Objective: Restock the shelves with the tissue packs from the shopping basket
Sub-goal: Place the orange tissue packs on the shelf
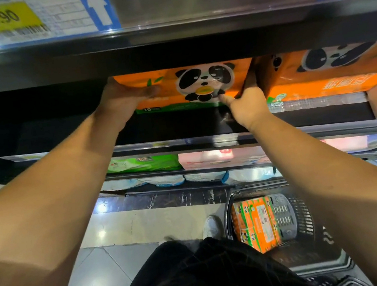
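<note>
Head view: toward 12 o'clock, an orange panda tissue pack (197,84) is held in the dark shelf (167,126) bay, resting or just lifted (hard to tell). The left hand (123,101) clasps its 9 o'clock end, thumb across the front. The right hand (248,105) grips the 3 o'clock end, fingers tucked against the neighbouring pack (320,73). At 5 o'clock, the shopping basket (301,213) holds another orange pack (256,224).
</note>
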Demonstrator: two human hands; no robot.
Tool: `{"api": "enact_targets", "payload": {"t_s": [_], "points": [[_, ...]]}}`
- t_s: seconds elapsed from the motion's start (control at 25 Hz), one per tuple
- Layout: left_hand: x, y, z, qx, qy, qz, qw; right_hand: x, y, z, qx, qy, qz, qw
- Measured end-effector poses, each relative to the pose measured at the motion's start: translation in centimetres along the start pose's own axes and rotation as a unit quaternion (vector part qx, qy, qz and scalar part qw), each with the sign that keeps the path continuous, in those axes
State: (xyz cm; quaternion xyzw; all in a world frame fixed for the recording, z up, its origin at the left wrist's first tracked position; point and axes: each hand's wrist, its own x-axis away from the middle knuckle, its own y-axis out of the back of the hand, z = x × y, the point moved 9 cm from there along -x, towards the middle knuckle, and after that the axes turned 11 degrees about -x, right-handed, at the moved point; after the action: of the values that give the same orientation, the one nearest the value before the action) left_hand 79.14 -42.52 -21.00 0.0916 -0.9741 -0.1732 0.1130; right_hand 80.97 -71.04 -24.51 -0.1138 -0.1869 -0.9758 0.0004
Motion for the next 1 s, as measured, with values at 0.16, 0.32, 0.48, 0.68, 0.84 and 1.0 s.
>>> {"api": "enact_targets", "payload": {"t_s": [0.16,0.32,0.48,0.68,0.84,1.0], "points": [[-0.6,-0.6,0.9,0.054,0.013,0.022,0.998,-0.1,0.0,-0.7,-0.021,-0.016,-0.008,1.000],[-0.6,-0.5,0.7,-0.042,0.025,0.003,0.999,0.3,0.5,-1.3,-0.017,-0.018,-0.019,1.000],[1.1,-0.5,-0.1,-0.078,0.038,-0.037,0.996,1.3,1.1,-1.5,0.005,0.013,-0.018,1.000],[5.6,0.4,-0.3,-0.377,0.022,-0.104,0.920,3.4,2.7,-1.1,0.145,0.070,-0.028,0.986],[9.1,-0.3,-2.1,-0.488,-0.085,-0.181,0.850,6.9,3.6,0.1,0.302,0.179,-0.088,0.932],[9.9,-4.3,-1.9,-0.564,-0.168,-0.063,0.806,9.8,3.1,-0.9,0.343,0.177,-0.105,0.917]]}}
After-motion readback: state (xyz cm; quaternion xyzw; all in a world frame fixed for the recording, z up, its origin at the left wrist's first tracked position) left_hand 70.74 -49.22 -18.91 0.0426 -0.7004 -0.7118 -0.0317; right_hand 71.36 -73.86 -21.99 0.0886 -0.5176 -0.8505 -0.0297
